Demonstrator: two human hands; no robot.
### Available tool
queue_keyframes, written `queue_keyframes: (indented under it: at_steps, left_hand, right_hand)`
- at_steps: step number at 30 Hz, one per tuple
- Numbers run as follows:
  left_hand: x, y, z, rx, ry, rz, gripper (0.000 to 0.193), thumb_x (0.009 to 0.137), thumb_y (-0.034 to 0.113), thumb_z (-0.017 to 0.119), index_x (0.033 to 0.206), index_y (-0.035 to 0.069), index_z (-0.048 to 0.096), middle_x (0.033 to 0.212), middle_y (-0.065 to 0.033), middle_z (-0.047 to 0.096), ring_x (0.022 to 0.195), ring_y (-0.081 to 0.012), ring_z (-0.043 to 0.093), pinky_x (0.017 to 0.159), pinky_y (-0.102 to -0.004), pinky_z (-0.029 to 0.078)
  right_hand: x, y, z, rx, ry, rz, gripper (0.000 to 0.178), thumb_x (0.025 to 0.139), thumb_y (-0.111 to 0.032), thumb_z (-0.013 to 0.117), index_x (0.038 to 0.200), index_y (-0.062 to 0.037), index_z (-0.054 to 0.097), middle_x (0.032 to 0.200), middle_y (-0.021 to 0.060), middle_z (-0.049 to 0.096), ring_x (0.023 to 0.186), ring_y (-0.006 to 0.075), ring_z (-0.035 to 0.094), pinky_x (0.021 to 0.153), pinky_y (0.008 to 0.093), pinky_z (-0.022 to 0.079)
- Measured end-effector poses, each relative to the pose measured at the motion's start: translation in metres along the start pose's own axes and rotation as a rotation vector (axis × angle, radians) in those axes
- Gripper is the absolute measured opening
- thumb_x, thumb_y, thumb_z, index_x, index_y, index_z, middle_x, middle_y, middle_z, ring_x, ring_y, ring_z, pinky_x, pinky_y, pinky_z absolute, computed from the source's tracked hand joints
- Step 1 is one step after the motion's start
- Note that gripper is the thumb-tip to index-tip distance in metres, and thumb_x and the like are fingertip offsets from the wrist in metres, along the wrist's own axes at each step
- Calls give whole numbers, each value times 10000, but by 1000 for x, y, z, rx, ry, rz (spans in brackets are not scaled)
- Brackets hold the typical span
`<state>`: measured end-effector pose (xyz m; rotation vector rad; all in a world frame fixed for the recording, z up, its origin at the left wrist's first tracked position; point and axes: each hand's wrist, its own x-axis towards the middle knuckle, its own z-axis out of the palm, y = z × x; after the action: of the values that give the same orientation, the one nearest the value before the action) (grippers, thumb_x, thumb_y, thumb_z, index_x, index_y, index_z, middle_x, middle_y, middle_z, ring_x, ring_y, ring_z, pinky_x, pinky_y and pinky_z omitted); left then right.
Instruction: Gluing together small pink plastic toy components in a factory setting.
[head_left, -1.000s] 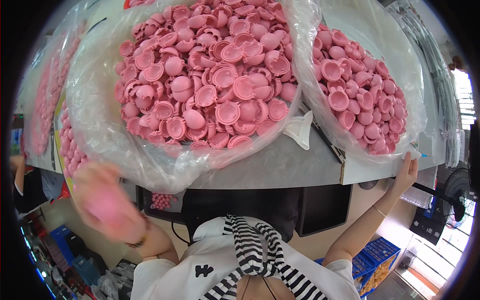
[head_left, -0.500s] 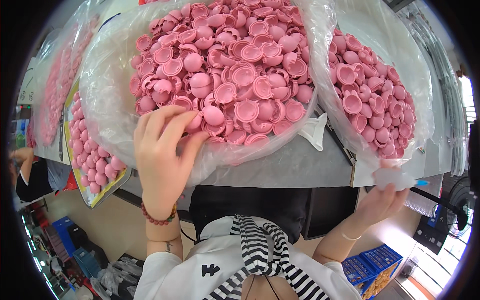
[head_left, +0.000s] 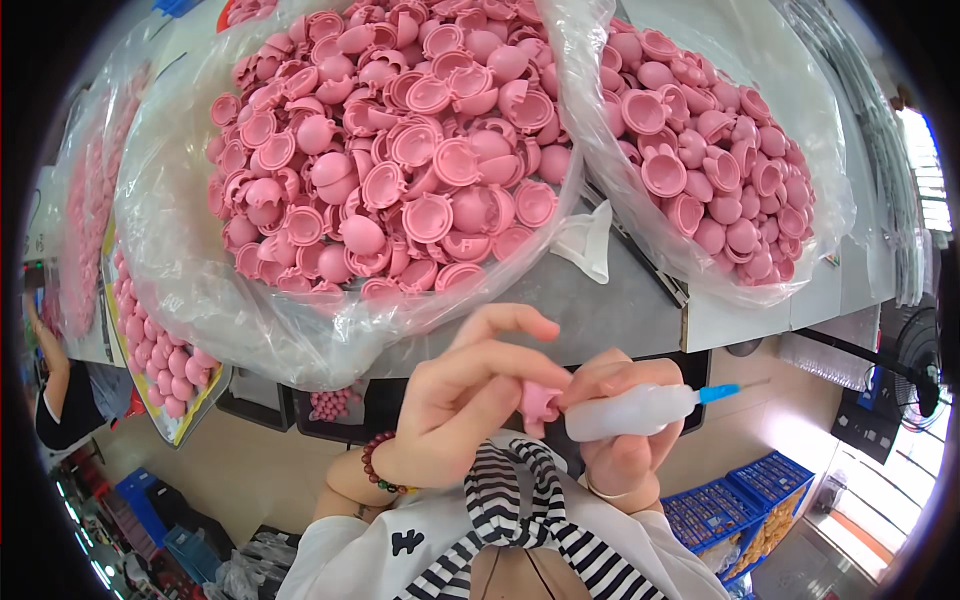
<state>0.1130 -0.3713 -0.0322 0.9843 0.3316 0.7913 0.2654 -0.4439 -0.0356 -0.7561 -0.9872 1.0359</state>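
Note:
Close in front of my chest, my left hand [head_left: 470, 395] pinches a small pink plastic piece [head_left: 540, 402] with a notched lower edge. Right beside it, my right hand [head_left: 625, 440] grips a white squeeze bottle [head_left: 630, 412], held almost level. Its blue tip [head_left: 718, 393] ends in a thin needle pointing right. My right fingertips come close to the pink piece; whether they touch it I cannot tell. Ahead of both hands, a clear plastic bag [head_left: 340, 345] lies spread open. Heaped in it are pink hollow half-shells and balls [head_left: 380, 185].
A second plastic bag [head_left: 800, 285] of pink eared shells stands at the right. At the left, a yellow-rimmed tray [head_left: 195, 415] holds pink balls. A white plastic scrap [head_left: 587, 240] lies between the bags. Far left shows another person's arm [head_left: 52, 355]; a black fan [head_left: 915, 400] stands far right.
My left hand has come back from the heap toward my chest with a pink piece. My right hand has swung inward from the right with the bottle. The view has shifted slightly.

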Motion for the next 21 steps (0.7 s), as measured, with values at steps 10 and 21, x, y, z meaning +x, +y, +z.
queue_keyframes:
  at_steps: [10, 21]
  left_hand:
    - [7, -10, 1, 288, -53, 56, 269, 861, -9, 460, 1114, -56, 539, 926, -107, 579, 789, -127, 576, 690, -241, 467]
    - [0, -17, 4, -411, -19, -68, 433, 807, -77, 533, 1218, -38, 401, 1214, -240, 475, 1031, -224, 554, 831, -311, 488]
  right_hand:
    - [6, -13, -4, -202, 6, -34, 348, 810, -85, 542, 1069, 80, 377, 917, 247, 575, 784, 256, 602, 699, 339, 496]
    - [14, -14, -18, -283, 224, -383, 412, 757, -326, 637, 985, 0, 533, 754, 37, 377, 599, 127, 307, 498, 251, 245]
